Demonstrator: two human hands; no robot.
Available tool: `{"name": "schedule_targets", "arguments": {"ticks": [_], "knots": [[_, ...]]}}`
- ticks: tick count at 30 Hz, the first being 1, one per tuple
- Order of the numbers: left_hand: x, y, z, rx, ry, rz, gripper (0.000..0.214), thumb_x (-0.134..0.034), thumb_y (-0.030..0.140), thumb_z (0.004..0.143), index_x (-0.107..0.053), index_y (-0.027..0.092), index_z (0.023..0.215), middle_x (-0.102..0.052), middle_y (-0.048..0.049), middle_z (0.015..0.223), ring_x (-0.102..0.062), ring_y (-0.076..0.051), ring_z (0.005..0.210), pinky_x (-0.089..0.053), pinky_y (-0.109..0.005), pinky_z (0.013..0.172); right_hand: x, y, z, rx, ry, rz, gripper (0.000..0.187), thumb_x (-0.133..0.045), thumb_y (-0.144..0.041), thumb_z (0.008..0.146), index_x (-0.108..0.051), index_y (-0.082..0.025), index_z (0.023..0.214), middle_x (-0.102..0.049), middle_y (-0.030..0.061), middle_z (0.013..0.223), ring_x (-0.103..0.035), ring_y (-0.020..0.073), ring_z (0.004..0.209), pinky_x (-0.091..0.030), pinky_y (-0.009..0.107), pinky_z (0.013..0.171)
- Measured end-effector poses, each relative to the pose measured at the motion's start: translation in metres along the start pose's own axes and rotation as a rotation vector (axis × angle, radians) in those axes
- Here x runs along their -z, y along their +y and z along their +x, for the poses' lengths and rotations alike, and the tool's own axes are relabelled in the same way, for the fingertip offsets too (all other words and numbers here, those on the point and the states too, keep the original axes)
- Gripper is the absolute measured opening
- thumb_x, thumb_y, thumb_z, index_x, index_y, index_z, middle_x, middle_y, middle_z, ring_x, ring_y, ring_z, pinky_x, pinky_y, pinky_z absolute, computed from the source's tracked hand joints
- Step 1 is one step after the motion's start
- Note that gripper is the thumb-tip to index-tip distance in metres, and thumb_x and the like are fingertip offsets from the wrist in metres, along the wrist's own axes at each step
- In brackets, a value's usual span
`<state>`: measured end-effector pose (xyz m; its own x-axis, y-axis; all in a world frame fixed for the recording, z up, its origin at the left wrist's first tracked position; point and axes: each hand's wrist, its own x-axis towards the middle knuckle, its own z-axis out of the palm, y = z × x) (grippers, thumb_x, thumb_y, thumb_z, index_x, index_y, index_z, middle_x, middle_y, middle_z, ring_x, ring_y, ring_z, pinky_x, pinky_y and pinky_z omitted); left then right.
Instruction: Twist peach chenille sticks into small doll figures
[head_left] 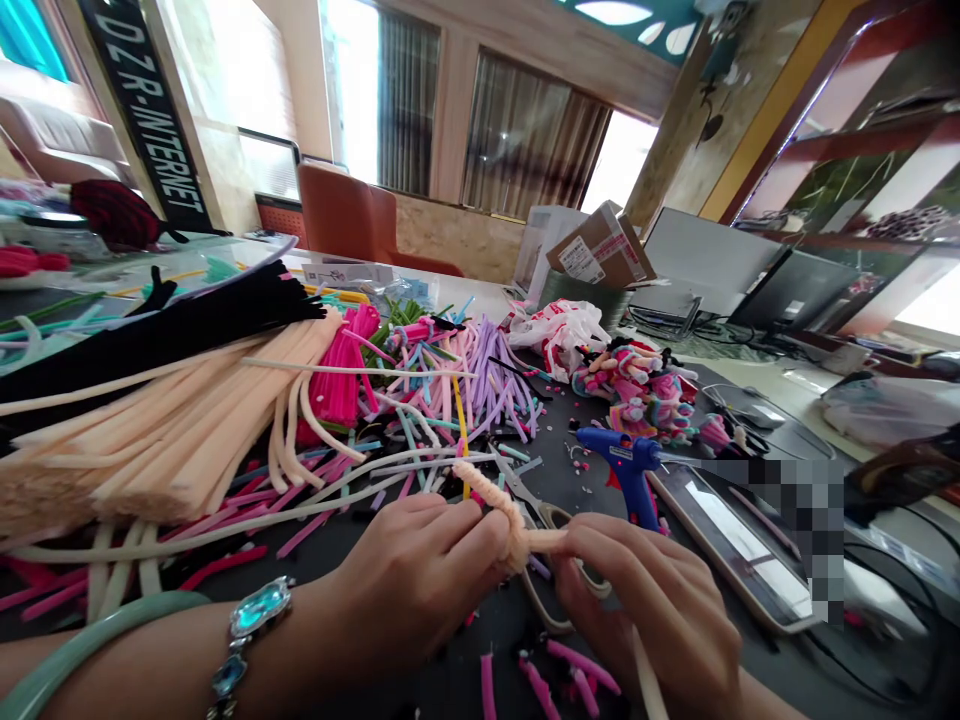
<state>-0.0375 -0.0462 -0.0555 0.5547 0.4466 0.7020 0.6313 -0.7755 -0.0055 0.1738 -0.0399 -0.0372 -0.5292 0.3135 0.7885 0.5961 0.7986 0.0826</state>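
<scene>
Between my hands is a peach pipe cleaner, partly coiled into a fuzzy twist. My left hand pinches the coiled part, and its loose end points up and to the left. My right hand grips the straight stretch between thumb and fingers, with a tail hanging below the palm. Beneath and just behind the hands lies a pair of scissors, partly hidden. A blue glue gun rests beyond my right hand.
Thick bundles of peach, black, pink and purple pipe cleaners cover the left and middle. Pink cut pieces lie near me. A phone is at right, and finished-looking colourful fuzzy figures sit behind the glue gun.
</scene>
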Motion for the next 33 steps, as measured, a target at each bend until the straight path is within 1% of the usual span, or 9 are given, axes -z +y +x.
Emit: {"name": "schedule_targets", "arguments": {"ticks": [3, 8, 11, 15, 18, 21, 23, 28, 33], "knots": [[0.001, 0.002, 0.002, 0.024, -0.002, -0.023, 0.008, -0.048, 0.016, 0.089, -0.051, 0.016, 0.096, -0.063, -0.0005, 0.074, -0.058, -0.014, 0.064, -0.047, -0.027, 0.062, 0.000, 0.000, 0.001, 0.002, 0.010, -0.011, 0.020, -0.058, -0.008, 0.076, -0.059, -0.018, 0.093, -0.071, 0.0018, 0.078, -0.068, 0.0127, 0.063, -0.053, 0.022, 0.063], [0.002, 0.002, 0.004, 0.025, -0.007, -0.042, 0.005, -0.048, 0.015, 0.089, -0.051, 0.015, 0.085, -0.061, -0.0007, 0.070, -0.056, -0.013, 0.058, -0.045, -0.026, 0.056, 0.002, -0.002, 0.005, 0.015, 0.007, 0.024, 0.017, -0.058, -0.007, 0.077, -0.059, -0.016, 0.092, -0.072, 0.0040, 0.079, -0.068, 0.0134, 0.064, -0.053, 0.023, 0.063], [0.001, 0.001, 0.004, 0.030, 0.004, -0.029, 0.005, -0.048, 0.017, 0.089, -0.052, 0.016, 0.087, -0.062, -0.0006, 0.072, -0.057, -0.013, 0.061, -0.045, -0.026, 0.058, 0.002, -0.002, 0.006, 0.026, -0.022, 0.045, 0.017, -0.057, -0.004, 0.077, -0.059, -0.014, 0.091, -0.072, 0.0051, 0.080, -0.068, 0.0136, 0.066, -0.053, 0.022, 0.064], [0.000, 0.001, 0.002, 0.019, 0.008, -0.007, 0.006, -0.046, 0.018, 0.091, -0.052, 0.017, 0.089, -0.064, -0.0008, 0.076, -0.060, -0.013, 0.066, -0.046, -0.025, 0.063, 0.001, 0.001, 0.000, 0.033, -0.050, 0.063, 0.023, -0.057, -0.005, 0.077, -0.060, -0.015, 0.097, -0.072, 0.0067, 0.085, -0.069, 0.0146, 0.067, -0.053, 0.024, 0.066], [0.000, 0.002, 0.002, 0.029, 0.015, -0.010, 0.006, -0.047, 0.018, 0.090, -0.053, 0.016, 0.090, -0.064, -0.0010, 0.075, -0.061, -0.013, 0.066, -0.046, -0.025, 0.064, 0.000, 0.001, -0.004, 0.034, -0.044, 0.073, 0.023, -0.055, -0.008, 0.080, -0.061, -0.018, 0.100, -0.072, 0.0057, 0.086, -0.069, 0.0147, 0.068, -0.054, 0.024, 0.066], [0.000, 0.001, 0.003, 0.014, 0.002, -0.007, 0.006, -0.048, 0.018, 0.090, -0.053, 0.016, 0.092, -0.065, -0.0013, 0.077, -0.061, -0.014, 0.067, -0.046, -0.025, 0.064, -0.001, -0.001, -0.003, 0.035, -0.045, 0.102, 0.022, -0.055, -0.008, 0.079, -0.061, -0.018, 0.098, -0.072, 0.0050, 0.086, -0.068, 0.0139, 0.069, -0.053, 0.022, 0.065], [0.000, -0.001, 0.002, 0.006, -0.009, 0.008, 0.005, -0.049, 0.019, 0.089, -0.053, 0.017, 0.092, -0.064, -0.0011, 0.077, -0.060, -0.014, 0.066, -0.046, -0.026, 0.063, -0.002, -0.002, 0.000, 0.002, -0.053, 0.130, 0.019, -0.056, -0.007, 0.078, -0.061, -0.017, 0.094, -0.071, 0.0045, 0.086, -0.068, 0.0129, 0.069, -0.051, 0.020, 0.063], [-0.002, -0.006, 0.000, 0.034, -0.011, 0.074, 0.006, -0.054, 0.018, 0.086, -0.053, 0.018, 0.092, -0.061, 0.0004, 0.071, -0.056, -0.016, 0.059, -0.042, -0.029, 0.058, -0.006, -0.004, 0.003, -0.238, -0.062, 0.142, 0.010, -0.057, -0.016, 0.082, -0.058, -0.018, 0.091, -0.068, -0.0016, 0.072, -0.063, 0.0093, 0.056, -0.049, 0.018, 0.060], [-0.003, -0.006, 0.000, 0.037, 0.047, 0.057, 0.010, -0.056, 0.018, 0.085, -0.052, 0.017, 0.094, -0.064, -0.0003, 0.076, -0.058, -0.015, 0.061, -0.043, -0.028, 0.060, -0.009, -0.002, 0.001, -0.288, -0.092, 0.189, 0.009, -0.055, -0.014, 0.081, -0.059, -0.020, 0.088, -0.066, -0.0025, 0.071, -0.063, 0.0089, 0.060, -0.047, 0.017, 0.061]]}}
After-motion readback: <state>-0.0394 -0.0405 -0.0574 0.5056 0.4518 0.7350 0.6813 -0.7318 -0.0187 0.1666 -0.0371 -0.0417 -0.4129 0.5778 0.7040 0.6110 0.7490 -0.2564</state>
